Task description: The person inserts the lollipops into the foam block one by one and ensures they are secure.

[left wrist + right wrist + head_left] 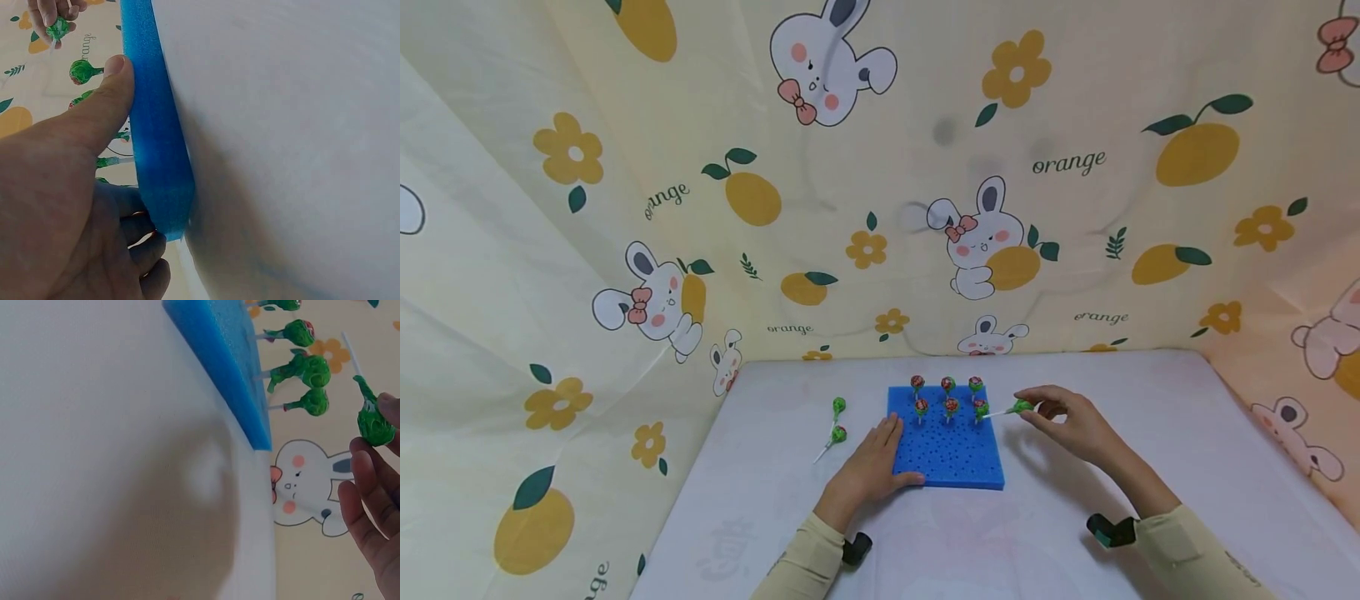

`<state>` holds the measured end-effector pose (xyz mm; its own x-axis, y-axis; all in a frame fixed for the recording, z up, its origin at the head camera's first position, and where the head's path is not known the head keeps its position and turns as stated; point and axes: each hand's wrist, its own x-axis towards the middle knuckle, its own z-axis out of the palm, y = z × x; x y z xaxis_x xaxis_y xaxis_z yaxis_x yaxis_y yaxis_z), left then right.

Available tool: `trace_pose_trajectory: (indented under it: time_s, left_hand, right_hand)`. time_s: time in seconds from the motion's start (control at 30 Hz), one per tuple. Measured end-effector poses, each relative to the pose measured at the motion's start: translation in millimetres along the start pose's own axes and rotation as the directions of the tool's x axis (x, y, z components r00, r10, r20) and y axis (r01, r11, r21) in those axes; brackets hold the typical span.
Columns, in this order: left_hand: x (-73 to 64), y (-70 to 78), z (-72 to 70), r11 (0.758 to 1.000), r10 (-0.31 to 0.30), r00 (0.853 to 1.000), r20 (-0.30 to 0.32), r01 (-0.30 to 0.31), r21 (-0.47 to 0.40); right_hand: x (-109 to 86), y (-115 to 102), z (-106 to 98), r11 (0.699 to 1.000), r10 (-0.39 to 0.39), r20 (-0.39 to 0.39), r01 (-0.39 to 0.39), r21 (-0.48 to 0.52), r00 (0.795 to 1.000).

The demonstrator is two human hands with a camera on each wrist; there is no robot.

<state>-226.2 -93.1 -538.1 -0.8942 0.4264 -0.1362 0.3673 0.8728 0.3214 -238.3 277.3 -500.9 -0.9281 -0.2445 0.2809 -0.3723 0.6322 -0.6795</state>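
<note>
A blue foam board (951, 458) dotted with small holes lies on the table. Several lollipops (952, 406) in green and red wrappers stand upright in its far half, in two rows. At the board's near left corner my left hand (868, 467) holds it, thumb along the front edge and fingers by the left side. Right of the board, my right hand (1071, 421) pinches a green-wrapped lollipop (375, 422) by its head between thumb and fingers. In the head view its white stick points left toward the board, above the table.
Left of the board, two more lollipops lie on the white tabletop, a farther one (838, 406) and a nearer one (838, 434). A patterned cloth (865, 308) with rabbits and oranges hangs behind the table and along its sides.
</note>
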Motion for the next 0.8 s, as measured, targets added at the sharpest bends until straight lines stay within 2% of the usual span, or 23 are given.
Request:
trace_pose_trajectory:
  time_s: [0.2, 0.47, 0.8]
  left_hand:
    - [0.7, -0.1, 0.2, 1.0, -0.001, 1.0, 0.002, 0.001, 0.005]
    - [-0.4, 0.1, 0.4, 1.0, -0.007, 1.0, -0.002, 0.007, -0.002]
    - [0.3, -0.1, 1.4, 1.0, -0.011, 1.0, 0.0, 0.011, -0.002]
  right_hand:
    - [-0.5, -1, 1, 1.0, -0.006, 0.008, 0.006, 0.017, 1.0]
    - [0.9, -7, 4, 0.997, 0.05, 0.033, -0.052, 0.059, 0.998]
    - [-0.7, -10, 7, 0.998, 0.032, 0.059, -0.035, 0.05, 0.998]
